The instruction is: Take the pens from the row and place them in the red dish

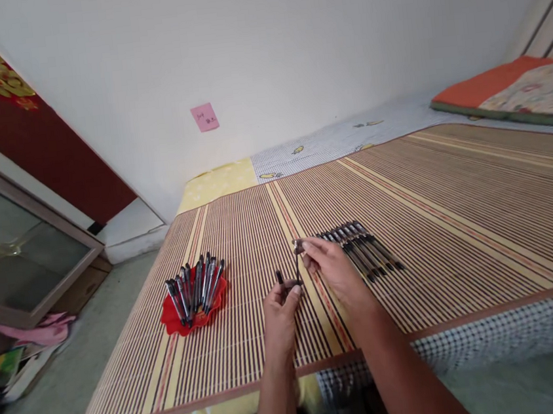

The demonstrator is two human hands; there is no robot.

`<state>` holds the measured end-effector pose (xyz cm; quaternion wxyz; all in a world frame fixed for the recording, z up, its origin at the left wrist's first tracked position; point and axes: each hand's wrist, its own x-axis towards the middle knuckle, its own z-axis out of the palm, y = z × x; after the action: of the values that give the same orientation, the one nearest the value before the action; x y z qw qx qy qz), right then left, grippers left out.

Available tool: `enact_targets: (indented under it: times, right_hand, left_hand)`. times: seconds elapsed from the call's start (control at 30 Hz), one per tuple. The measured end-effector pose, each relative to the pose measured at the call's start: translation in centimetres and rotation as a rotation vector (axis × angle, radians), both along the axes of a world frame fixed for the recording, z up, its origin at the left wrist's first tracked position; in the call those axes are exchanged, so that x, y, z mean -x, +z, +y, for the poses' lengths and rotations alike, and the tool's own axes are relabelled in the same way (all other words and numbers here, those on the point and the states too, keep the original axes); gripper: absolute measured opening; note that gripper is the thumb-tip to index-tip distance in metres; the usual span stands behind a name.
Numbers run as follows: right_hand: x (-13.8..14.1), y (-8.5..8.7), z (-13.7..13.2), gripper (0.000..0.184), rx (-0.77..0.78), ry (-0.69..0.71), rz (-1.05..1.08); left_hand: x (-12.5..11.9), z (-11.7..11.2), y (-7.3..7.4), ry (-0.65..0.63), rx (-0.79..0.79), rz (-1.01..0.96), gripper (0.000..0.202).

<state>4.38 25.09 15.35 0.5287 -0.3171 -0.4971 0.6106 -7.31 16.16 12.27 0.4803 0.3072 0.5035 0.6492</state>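
Above the mat, both of my hands are closed on parts of a black pen. My left hand (280,302) pinches the lower end of a thin dark rod (297,267) that looks like a pen refill, and a short black pen cap (278,276) sticks up from its fingers. The upper end of the rod meets the fingertips of my right hand (326,261), where a small shiny piece shows; the exact grip is hard to make out. Right of my hands lies a row of black pens (373,253). To the left, a red scalloped dish (170,320) holds several pens (198,284).
A striped bamboo mat (240,237) covers the bed. An orange-edged pillow (472,91) rests at the far right. Behind the bed rises a white wall (289,47) with a pink note (204,117). A glass-panelled door (9,248) stands at the left.
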Motion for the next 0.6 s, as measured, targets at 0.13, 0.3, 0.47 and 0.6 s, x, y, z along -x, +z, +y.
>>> enact_targets:
  times: [0.13, 0.3, 0.47, 0.6]
  right_hand:
    - [-0.1, -0.1, 0.2, 0.025, 0.005, 0.014, 0.020]
    - [-0.3, 0.3, 0.1, 0.026, 0.036, 0.093, 0.032]
    - [-0.8, 0.5, 0.1, 0.027, 0.054, 0.110, 0.081]
    - [-1.5, 0.9, 0.3, 0.023, 0.048, -0.026, 0.168]
  left_hand:
    - [0.0, 0.1, -0.5, -0.024, -0.008, 0.025, 0.029]
    - [-0.2, -0.1, -0.2, -0.011, 0.000, 0.048, 0.028]
    - [-0.4, -0.4, 0.7, -0.051, 0.003, 0.121, 0.031]
    - [-0.1, -0.4, 0.5, -0.116, -0.004, 0.231, 0.040]
